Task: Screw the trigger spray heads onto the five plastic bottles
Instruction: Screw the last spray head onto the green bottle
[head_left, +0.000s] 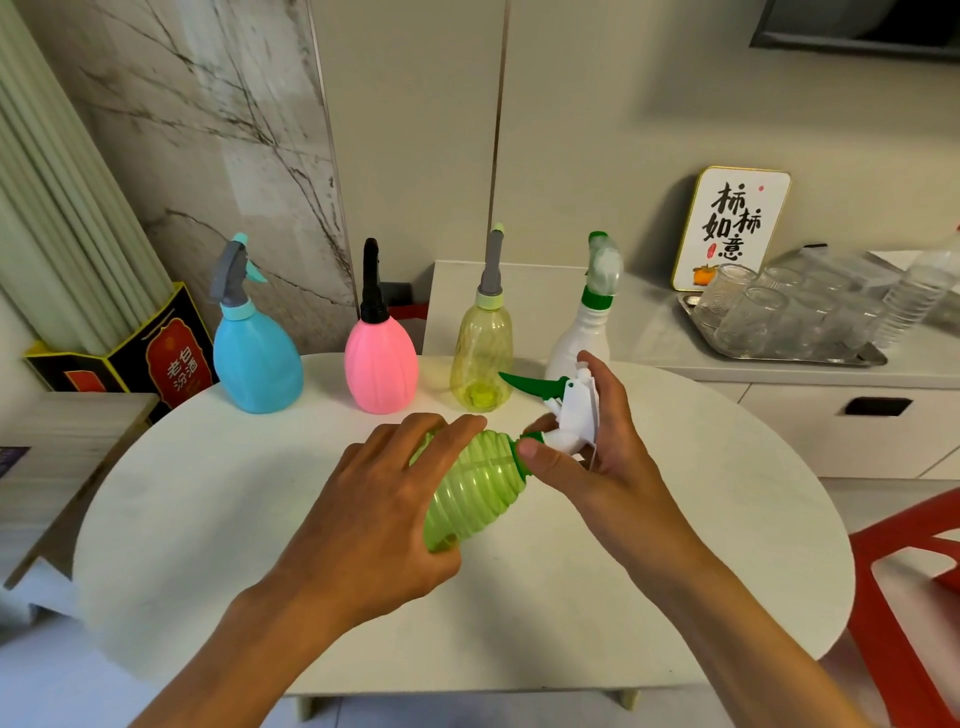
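Note:
A ribbed green translucent bottle (475, 488) is tilted above the white round table (208, 493), its neck pointing up and right. My left hand (384, 499) wraps around its body. My right hand (587, 447) grips the white spray head (574, 410) with its green trigger at the bottle's green collar. Along the table's far edge stand a blue bottle (257, 358), a pink bottle (381, 364), a yellow clear bottle (482, 353) and a white bottle (582, 338), each with a spray head on top.
A metal tray (862, 356) of clear glasses sits on the counter at the right, beside a framed sign (730, 228). A black and red box (156, 358) stands at the left. A red chair (904, 587) is at the table's right side.

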